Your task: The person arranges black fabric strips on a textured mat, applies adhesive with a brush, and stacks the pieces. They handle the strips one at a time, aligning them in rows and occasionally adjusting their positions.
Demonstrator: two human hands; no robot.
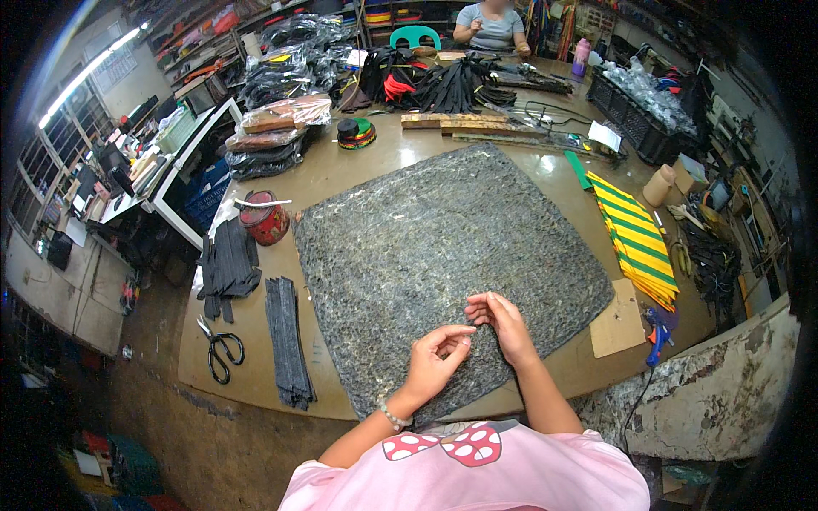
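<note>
A dark grey, speckled felt-like mat lies flat on the table, turned at an angle to me. Above its near part, my left hand has loosely bent fingers, with thumb and forefinger a little apart. My right hand is close beside it, fingers curved toward the left hand. Nothing shows in either hand. Left of the mat are a bundle of dark fabric strips, a second pile of strips, black-handled scissors and a red tin with a white-handled tool across its top.
Yellow-and-green striped pieces, a cardboard piece and a blue glue gun with a cord lie to the right. Wooden bars, plastic-wrapped stacks and a black crate stand farther back. Another person is across the table.
</note>
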